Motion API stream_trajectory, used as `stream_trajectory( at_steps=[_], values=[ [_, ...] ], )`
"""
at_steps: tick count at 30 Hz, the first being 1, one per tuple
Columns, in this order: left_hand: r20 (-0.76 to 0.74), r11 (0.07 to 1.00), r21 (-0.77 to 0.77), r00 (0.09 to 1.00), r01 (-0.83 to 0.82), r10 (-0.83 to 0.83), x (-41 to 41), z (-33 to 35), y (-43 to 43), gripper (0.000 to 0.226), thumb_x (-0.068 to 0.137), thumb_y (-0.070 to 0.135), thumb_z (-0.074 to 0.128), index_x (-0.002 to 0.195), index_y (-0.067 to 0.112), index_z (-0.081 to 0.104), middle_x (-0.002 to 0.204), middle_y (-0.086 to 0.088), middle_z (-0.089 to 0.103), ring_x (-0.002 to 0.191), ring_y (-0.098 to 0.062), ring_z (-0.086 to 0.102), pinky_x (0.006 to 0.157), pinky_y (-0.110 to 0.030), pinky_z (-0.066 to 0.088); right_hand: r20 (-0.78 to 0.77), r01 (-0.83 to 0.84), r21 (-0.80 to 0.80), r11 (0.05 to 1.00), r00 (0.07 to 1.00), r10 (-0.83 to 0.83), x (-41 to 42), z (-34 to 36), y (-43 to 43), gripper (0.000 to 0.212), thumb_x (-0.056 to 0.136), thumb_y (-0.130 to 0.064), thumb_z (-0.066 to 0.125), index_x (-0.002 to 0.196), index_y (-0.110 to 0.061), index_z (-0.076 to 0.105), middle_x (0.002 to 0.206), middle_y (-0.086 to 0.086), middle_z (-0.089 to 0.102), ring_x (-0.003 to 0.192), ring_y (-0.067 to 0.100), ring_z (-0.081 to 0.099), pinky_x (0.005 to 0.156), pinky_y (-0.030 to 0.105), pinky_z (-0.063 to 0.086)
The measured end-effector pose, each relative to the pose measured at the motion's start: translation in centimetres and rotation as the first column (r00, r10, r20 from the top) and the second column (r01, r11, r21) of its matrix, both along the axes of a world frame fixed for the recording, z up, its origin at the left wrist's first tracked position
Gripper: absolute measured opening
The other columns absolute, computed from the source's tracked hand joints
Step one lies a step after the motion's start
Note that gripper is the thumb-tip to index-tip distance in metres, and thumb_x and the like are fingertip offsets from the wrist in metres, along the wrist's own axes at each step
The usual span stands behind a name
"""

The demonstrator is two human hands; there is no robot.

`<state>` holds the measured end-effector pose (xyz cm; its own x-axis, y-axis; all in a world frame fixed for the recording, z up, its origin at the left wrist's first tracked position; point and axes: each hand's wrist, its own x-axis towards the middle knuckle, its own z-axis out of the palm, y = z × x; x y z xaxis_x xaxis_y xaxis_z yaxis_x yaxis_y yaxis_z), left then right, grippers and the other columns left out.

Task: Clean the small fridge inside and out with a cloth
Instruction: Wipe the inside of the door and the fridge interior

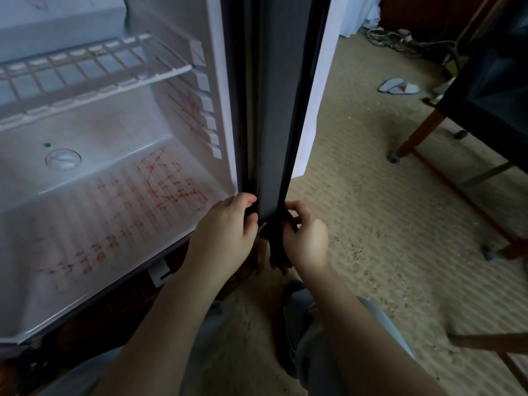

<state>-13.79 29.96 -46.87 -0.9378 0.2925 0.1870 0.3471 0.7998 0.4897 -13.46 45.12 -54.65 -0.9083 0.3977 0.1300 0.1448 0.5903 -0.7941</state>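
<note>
The small fridge stands open, its white floor and right wall smeared with red marks. A wire shelf spans the upper part. The dark fridge door is swung open and seen nearly edge-on in the middle of the view. My left hand grips the door's bottom near corner, fingers curled around its dark edge. My right hand pinches a dark cloth against the same bottom corner from the right; the cloth hangs down below the door.
Beige carpet with dark crumbs lies to the right. A dark table with wooden legs stands at the right, and a chair rail at lower right. Slippers and cables lie at the back. My knees are below.
</note>
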Motion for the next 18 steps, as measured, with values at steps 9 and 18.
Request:
stream_trajectory(
  at_steps=[9, 18],
  values=[
    [-0.068, 0.993, 0.084, 0.994, -0.077, 0.083, 0.2, -0.2, 1.4, 0.045, 0.089, 0.028, 0.063, 0.130, 0.013, 0.053, 0.120, 0.001, 0.064, 0.106, -0.017, 0.060, 0.081, -0.026, 0.044, -0.010, -0.004, -0.027, 1.000, 1.000, 0.003, 0.7, 0.2, -0.2, 0.030, 0.088, -0.007, 0.058, 0.112, -0.025, 0.066, 0.095, -0.007, 0.071, 0.081, 0.013, 0.066, 0.066, 0.032, 0.053],
    [-0.138, 0.927, 0.303, 0.952, -0.223, 0.274, -0.3, 0.8, 4.3, 0.065, 0.078, 0.035, 0.072, 0.130, 0.006, 0.047, 0.118, -0.007, 0.059, 0.103, -0.024, 0.060, 0.079, -0.029, 0.047, -0.049, -0.007, -0.009, 1.000, 0.999, 0.007, 0.8, -0.4, -0.6, 0.032, 0.087, -0.007, 0.056, 0.112, -0.024, 0.065, 0.099, -0.006, 0.069, 0.084, 0.012, 0.065, 0.061, 0.019, 0.043]
  ],
)
